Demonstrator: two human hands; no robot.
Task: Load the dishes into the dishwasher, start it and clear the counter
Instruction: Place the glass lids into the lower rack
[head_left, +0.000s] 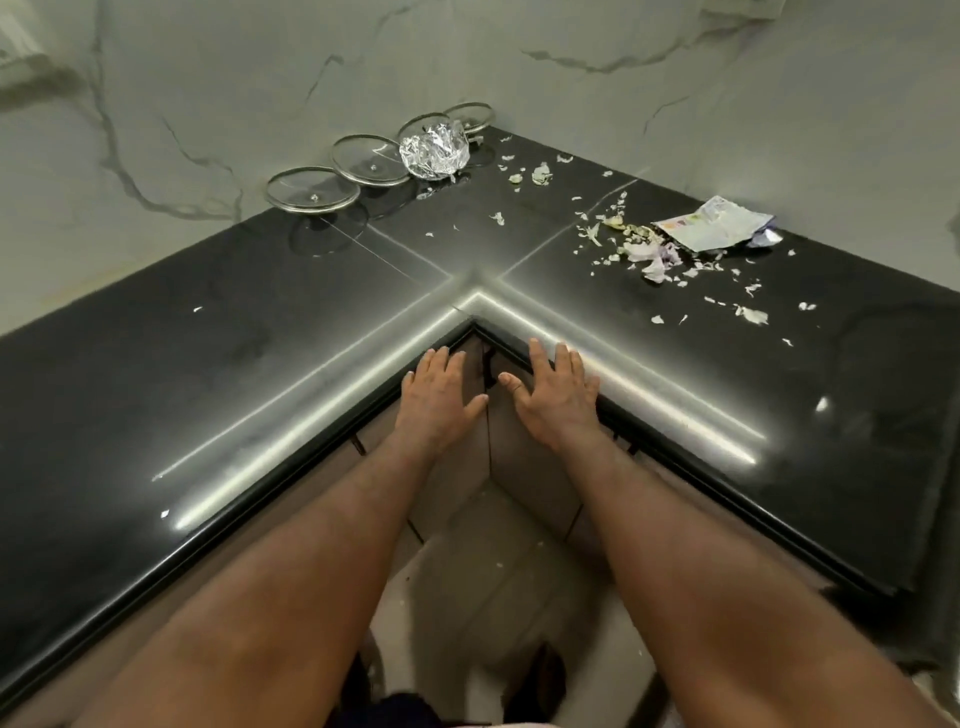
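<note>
A black L-shaped counter (208, 364) fills the view, its inner corner right in front of me. My left hand (439, 397) and my right hand (558, 397) are stretched out flat, palms down, at that inner corner, with fingertips at the counter's edge. Both hold nothing. Several glass pot lids (311, 188) lean against the marble wall at the back corner. A crumpled ball of aluminium foil (434, 150) lies among the lids. Onion and garlic peels (649, 254) are scattered over the right wing of the counter, next to a torn empty packet (711, 223).
Pale marble walls (519, 62) close off the counter on both far sides. Below the counter edge are beige cabinet fronts (524, 457) and a tiled floor (493, 571) with a few scraps on it. No dishwasher is in view.
</note>
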